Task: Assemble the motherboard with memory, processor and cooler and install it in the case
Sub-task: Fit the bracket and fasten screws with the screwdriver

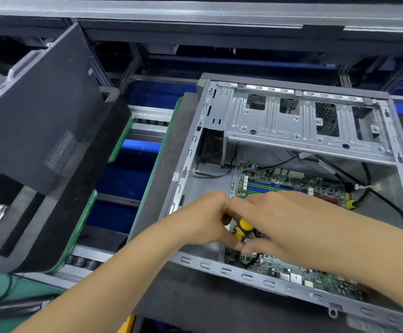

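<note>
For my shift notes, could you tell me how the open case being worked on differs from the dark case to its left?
The open case lies flat, its bare metal frame and motherboard exposed; the dark case is tilted with a closed black panel. Both hands work inside the open case with a yellow-handled screwdriver; nobody touches the dark case. Both sit on dark mats.
</note>
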